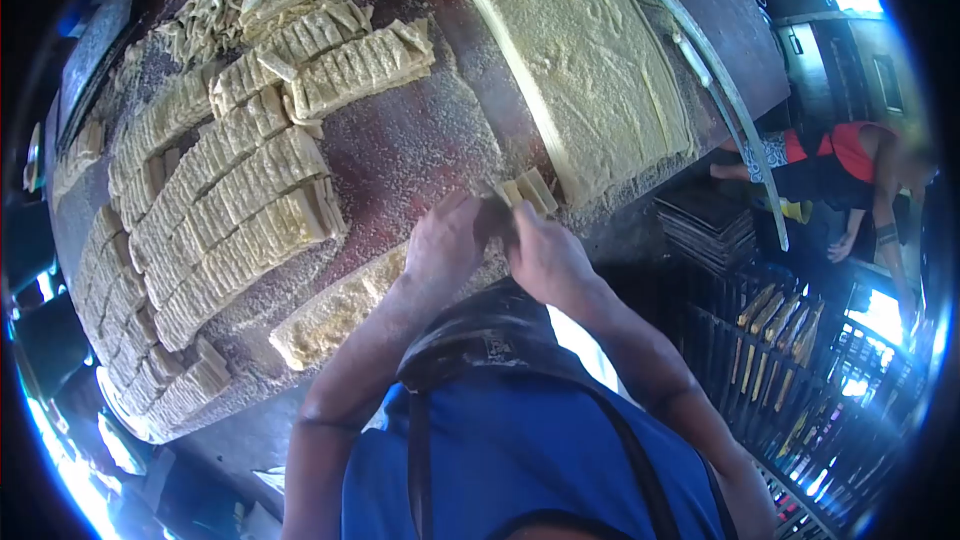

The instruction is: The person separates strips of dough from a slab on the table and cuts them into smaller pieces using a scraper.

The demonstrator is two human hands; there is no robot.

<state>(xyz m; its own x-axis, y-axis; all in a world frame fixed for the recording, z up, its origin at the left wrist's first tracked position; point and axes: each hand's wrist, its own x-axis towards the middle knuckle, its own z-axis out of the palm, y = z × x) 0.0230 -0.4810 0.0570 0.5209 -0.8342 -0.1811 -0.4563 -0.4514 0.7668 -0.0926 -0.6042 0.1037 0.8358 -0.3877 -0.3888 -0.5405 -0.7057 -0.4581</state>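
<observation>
At the table's near edge, my left hand [445, 237] and my right hand [545, 252] are close together, fingers curled around something dark that I cannot make out. Just beyond my right hand lie a few short cut pieces [530, 190] of pale, crumb-coated dough. A long crumb-coated strip [335, 312] rests along the near edge, to the left of my left hand. Farther out is a wide pale slab [590, 60] with a coarse crumb surface. Rows of sliced pieces [225, 210] cover the left side of the table.
Crumbs dust the dark red table [410, 140]. A long curved strip [700, 40] runs along its right edge. Small sticks [205, 25] are heaped at the far left. Stacked dark trays [705, 225] and a loaded rack [775, 340] stand right, near another person [850, 165] in red.
</observation>
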